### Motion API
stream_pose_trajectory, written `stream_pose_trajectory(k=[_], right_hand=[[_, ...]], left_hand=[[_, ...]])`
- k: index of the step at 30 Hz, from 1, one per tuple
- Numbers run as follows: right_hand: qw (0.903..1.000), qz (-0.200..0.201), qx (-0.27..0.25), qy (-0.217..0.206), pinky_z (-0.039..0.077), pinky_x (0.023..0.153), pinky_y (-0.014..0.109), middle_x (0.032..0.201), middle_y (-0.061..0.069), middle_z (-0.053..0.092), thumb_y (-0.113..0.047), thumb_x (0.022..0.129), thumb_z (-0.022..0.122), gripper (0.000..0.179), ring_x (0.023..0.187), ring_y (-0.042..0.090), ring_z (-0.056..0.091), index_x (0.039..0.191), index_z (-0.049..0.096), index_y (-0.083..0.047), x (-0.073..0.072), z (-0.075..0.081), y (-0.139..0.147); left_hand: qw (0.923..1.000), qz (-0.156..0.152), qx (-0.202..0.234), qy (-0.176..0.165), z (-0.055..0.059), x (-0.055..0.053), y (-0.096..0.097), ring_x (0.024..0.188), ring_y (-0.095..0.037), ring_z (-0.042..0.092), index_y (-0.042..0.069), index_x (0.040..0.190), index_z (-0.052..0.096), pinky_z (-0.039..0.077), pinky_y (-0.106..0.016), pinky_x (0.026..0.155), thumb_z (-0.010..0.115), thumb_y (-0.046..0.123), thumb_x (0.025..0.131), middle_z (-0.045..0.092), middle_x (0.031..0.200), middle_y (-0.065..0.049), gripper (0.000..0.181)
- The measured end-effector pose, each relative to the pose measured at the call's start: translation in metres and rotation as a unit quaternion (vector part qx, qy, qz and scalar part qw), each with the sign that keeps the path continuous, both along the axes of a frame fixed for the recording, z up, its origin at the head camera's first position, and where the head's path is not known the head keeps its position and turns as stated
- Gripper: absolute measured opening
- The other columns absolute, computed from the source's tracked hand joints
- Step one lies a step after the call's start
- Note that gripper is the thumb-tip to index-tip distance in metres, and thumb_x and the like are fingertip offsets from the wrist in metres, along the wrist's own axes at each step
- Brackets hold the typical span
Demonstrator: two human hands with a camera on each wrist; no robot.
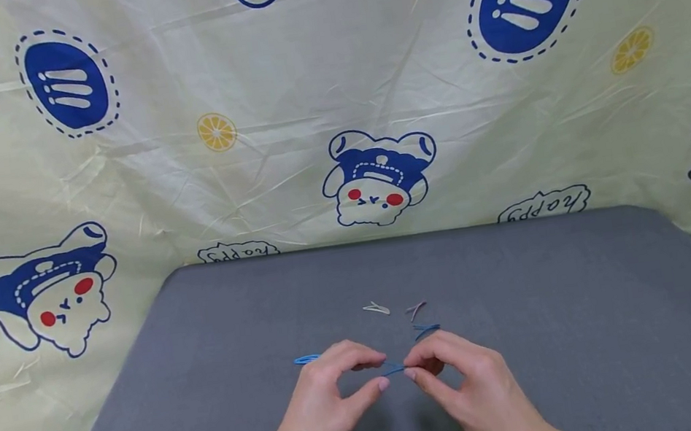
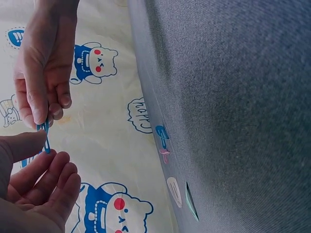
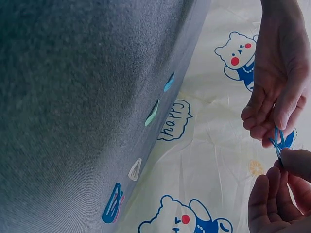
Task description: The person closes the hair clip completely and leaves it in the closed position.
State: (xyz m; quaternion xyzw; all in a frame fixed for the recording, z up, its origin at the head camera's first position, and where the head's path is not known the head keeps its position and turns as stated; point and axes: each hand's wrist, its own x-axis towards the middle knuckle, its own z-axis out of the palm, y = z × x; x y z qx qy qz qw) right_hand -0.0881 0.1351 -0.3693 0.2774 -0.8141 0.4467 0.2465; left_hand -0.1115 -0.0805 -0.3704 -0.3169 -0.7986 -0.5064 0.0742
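Observation:
A blue snap hair clip (image 1: 395, 369) is held between both hands, its two arms spread apart. My right hand (image 1: 471, 378) pinches one end between thumb and fingertips. At the other end, the left hand (image 1: 325, 399) holds the spread arms between thumb and forefinger. Both wrist views show the blue clip between the fingertips, partly covered by them. Past the right hand lie a darker blue clip (image 1: 426, 329) and a pink clip (image 1: 417, 310). A bright blue clip (image 1: 306, 359) lies just beyond the left hand.
A white clip (image 1: 376, 308) lies farther back on the grey table (image 1: 563, 303). A green clip (image 3: 152, 114) shows in the wrist views; I cannot pick it out in the head view. Behind the table hangs a printed cloth (image 1: 287, 179).

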Motion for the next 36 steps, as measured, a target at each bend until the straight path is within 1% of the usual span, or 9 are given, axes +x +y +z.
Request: stream_pose_trajectory(k=[6,10,13,17,19,23,27,31,36], right_hand=[[0.9999,0.011,-0.011,0.007,0.049,0.069,0.019,0.091,-0.011,0.063,-0.001,0.082,0.078,0.027,0.077,0.004,0.058,0.097,0.068,-0.021,0.002,-0.001,-0.004],[0.9996,0.021,-0.018,0.011,0.049,0.07,0.017,0.09,-0.01,0.064,0.0,0.081,0.078,0.029,0.077,0.005,0.06,0.098,0.068,-0.022,0.002,-0.004,-0.006],[0.9997,0.018,-0.017,0.002,0.05,0.069,0.019,0.09,-0.012,0.063,-0.002,0.082,0.079,0.03,0.077,0.004,0.06,0.099,0.067,-0.024,0.001,-0.007,-0.007],[0.9998,0.003,-0.02,-0.009,0.05,0.067,0.019,0.089,-0.014,0.063,-0.004,0.082,0.079,0.03,0.076,0.003,0.059,0.098,0.067,-0.026,0.001,-0.009,-0.008],[0.9994,0.003,-0.033,-0.005,0.05,0.066,0.019,0.088,-0.011,0.064,-0.002,0.082,0.079,0.029,0.075,0.005,0.059,0.097,0.068,-0.024,0.0,-0.01,-0.008],[0.998,-0.002,-0.058,-0.023,0.05,0.066,0.019,0.086,-0.008,0.065,-0.001,0.082,0.078,0.026,0.075,0.007,0.059,0.096,0.07,-0.022,-0.002,-0.012,-0.007],[0.9966,-0.007,-0.073,-0.038,0.05,0.065,0.022,0.085,-0.004,0.066,0.002,0.081,0.077,0.026,0.074,0.009,0.059,0.095,0.07,-0.02,-0.003,-0.014,-0.007],[0.9948,-0.013,-0.081,-0.06,0.051,0.064,0.025,0.086,-0.006,0.065,0.001,0.083,0.076,0.026,0.074,0.009,0.06,0.094,0.07,-0.021,-0.001,-0.014,-0.008],[0.9939,0.01,-0.091,-0.062,0.053,0.065,0.026,0.087,0.0,0.066,0.001,0.085,0.074,0.023,0.076,0.011,0.061,0.096,0.07,-0.018,-0.001,-0.016,-0.008]], left_hand=[[0.9993,0.01,0.007,0.036,-0.001,-0.001,0.0,0.096,-0.007,0.062,0.02,0.104,0.072,0.053,-0.03,0.083,0.075,0.011,0.088,0.067,0.101,0.011,0.019],[0.9975,0.02,0.017,0.065,-0.002,-0.002,0.001,0.093,-0.008,0.062,0.02,0.103,0.073,0.053,-0.03,0.081,0.073,0.008,0.089,0.068,0.099,0.009,0.018],[0.9956,0.028,0.026,0.086,-0.004,-0.002,0.002,0.09,-0.008,0.063,0.019,0.1,0.073,0.054,-0.031,0.079,0.074,0.006,0.088,0.068,0.096,0.009,0.017],[0.9923,0.037,0.036,0.113,-0.005,0.0,0.003,0.088,-0.008,0.062,0.017,0.095,0.073,0.053,-0.028,0.078,0.075,0.002,0.086,0.067,0.092,0.009,0.017],[0.9901,0.039,0.038,0.13,-0.006,0.0,0.004,0.087,-0.009,0.062,0.016,0.093,0.073,0.053,-0.026,0.077,0.076,0.0,0.084,0.066,0.091,0.01,0.019],[0.9872,0.036,0.04,0.15,-0.006,0.002,0.007,0.085,-0.008,0.061,0.017,0.09,0.072,0.051,-0.022,0.076,0.076,-0.002,0.082,0.065,0.088,0.011,0.021],[0.9866,0.03,0.044,0.155,-0.006,0.004,0.008,0.083,-0.008,0.059,0.018,0.089,0.071,0.05,-0.02,0.074,0.076,-0.002,0.082,0.064,0.086,0.011,0.022],[0.9859,0.03,0.047,0.158,-0.006,0.004,0.008,0.082,-0.008,0.06,0.018,0.089,0.071,0.05,-0.02,0.074,0.076,-0.002,0.082,0.065,0.085,0.01,0.022],[0.9855,0.026,0.049,0.16,-0.006,0.003,0.007,0.084,-0.007,0.061,0.018,0.088,0.071,0.05,-0.021,0.076,0.077,-0.003,0.081,0.065,0.085,0.011,0.022]])
